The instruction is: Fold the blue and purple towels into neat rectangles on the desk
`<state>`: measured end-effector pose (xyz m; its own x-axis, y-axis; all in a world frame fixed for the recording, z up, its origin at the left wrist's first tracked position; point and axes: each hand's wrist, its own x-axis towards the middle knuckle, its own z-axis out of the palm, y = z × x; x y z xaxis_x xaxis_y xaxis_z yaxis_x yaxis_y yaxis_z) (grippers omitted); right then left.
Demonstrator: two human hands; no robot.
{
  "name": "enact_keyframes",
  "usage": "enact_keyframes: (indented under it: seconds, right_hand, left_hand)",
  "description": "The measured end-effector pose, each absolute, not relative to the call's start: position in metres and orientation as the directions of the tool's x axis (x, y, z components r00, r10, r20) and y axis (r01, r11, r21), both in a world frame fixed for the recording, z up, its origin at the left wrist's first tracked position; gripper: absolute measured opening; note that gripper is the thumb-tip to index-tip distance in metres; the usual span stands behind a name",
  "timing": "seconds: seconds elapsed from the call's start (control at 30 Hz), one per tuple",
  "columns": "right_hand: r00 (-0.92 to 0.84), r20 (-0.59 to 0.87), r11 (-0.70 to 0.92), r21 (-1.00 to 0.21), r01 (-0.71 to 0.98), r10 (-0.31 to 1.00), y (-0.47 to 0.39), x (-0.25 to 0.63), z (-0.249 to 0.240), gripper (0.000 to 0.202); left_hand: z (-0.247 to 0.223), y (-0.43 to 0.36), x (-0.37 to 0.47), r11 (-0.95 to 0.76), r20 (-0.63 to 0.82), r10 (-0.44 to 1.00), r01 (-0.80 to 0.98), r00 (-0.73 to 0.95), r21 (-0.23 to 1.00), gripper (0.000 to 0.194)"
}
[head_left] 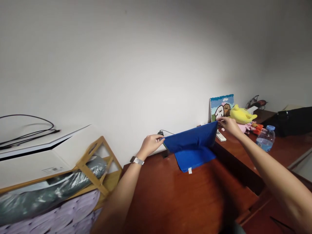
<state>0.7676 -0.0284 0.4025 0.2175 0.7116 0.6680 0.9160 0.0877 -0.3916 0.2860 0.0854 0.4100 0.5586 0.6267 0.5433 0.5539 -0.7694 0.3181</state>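
A blue cloth (191, 138) is raised at its upper edge above the reddish-brown wooden desk (170, 195). Its lower part lies on the desktop, with a small white tag at the front edge. My left hand (151, 144) pinches the upper left corner, and a silver-banded watch is on that wrist. At the upper right corner, my right hand (228, 125) pinches the cloth between thumb and fingers. Whatever is behind the raised cloth is mostly hidden; a dark edge shows at its right side.
On the right stand a bottle (265, 139), a yellow plush toy (241, 114), a dog picture (222, 107) and a white remote (221, 136). A wooden rack (113, 182), a white box (31, 165) and black cables (31, 131) are left. The wall is behind.
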Motion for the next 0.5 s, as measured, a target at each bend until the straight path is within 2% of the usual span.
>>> enact_keyframes:
  seconds: [0.07, 0.17, 0.3, 0.5]
  right_hand:
    - [0.262, 0.685, 0.061, -0.409, 0.911, 0.680, -0.014, 0.777, 0.390, 0.024]
    - [0.321, 0.636, -0.031, -0.423, 0.905, 0.701, -0.003, 0.778, 0.341, 0.027]
    - [0.466, 0.371, -0.317, -0.397, 0.862, 0.803, -0.001, 0.751, 0.246, 0.032]
    - [0.637, 0.146, -0.518, -0.461, 0.721, 0.757, -0.015, 0.706, 0.133, 0.029]
  left_hand:
    - [0.394, 0.098, 0.299, -0.771, 0.555, 0.617, 0.570, 0.558, 0.283, 0.023]
    - [0.340, 0.110, 0.316, -0.763, 0.547, 0.620, 0.594, 0.562, 0.254, 0.023]
    - [0.241, 0.103, 0.341, -0.729, 0.434, 0.670, 0.645, 0.602, 0.230, 0.024]
    - [0.117, 0.059, 0.360, -0.683, 0.345, 0.725, 0.685, 0.596, 0.253, 0.028]
